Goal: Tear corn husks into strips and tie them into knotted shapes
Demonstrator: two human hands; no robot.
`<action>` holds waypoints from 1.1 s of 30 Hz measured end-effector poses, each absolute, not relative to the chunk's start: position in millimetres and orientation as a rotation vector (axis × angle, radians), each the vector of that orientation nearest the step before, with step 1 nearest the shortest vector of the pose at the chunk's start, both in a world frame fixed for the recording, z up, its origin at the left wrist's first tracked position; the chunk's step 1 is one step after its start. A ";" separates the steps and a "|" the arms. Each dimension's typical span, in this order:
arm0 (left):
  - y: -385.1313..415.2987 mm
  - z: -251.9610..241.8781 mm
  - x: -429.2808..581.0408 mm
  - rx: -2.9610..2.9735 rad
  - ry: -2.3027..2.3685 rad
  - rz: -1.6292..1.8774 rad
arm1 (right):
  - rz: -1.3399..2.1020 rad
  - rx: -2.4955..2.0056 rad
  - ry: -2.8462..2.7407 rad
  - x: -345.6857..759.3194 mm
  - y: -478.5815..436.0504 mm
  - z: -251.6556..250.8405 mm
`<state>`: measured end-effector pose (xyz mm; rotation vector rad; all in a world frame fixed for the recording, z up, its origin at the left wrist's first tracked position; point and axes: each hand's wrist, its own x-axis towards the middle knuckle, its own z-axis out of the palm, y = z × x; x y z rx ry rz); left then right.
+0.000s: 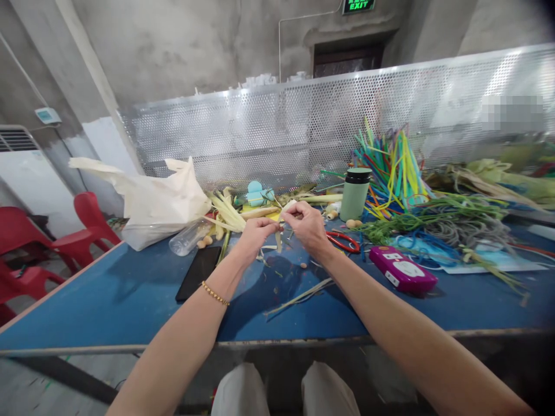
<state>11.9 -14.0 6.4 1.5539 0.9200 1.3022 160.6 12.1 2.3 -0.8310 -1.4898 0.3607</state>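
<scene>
My left hand (259, 235) and my right hand (307, 224) meet above the middle of the blue table (151, 315), fingertips almost touching. Both are closed in a pinch. A pale strip, like a piece of dried husk (288, 206), sticks up from the right fingertips, and its lower part shows under the hands. What the left fingers pinch is too small to make out. Beneath lie scraps and thin dry stalks (299, 299). Pale yellow-green husks (229, 211) lie just behind the left hand. Red-handled pliers or scissors (347, 241) rest beside the right wrist.
At left stand a white plastic bag (162, 199), a clear bottle (187, 238) and a black phone (198, 275). To the right are a green tumbler (354, 196), a purple box (402, 269), colourful strips (399, 167) and green stalks (429, 211). A perforated metal panel (243, 133) runs behind.
</scene>
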 end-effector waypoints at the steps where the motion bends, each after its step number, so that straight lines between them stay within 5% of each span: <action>1: -13.5 5.9 11.9 1.558 0.922 1.296 | 0.365 -0.833 -1.491 160.4 12.1 2.4; 11: -6.4 0.2 8.7 1.617 0.939 1.235 | 0.360 -0.865 -1.537 161.7 12.5 2.9; 20: -4.4 -4.3 11.1 1.566 0.903 1.296 | 0.796 -1.285 -1.492 165.8 6.6 8.1; 33: -1.5 -0.9 1.9 1.260 0.746 1.077 | 0.871 -0.950 -1.469 163.9 3.6 3.6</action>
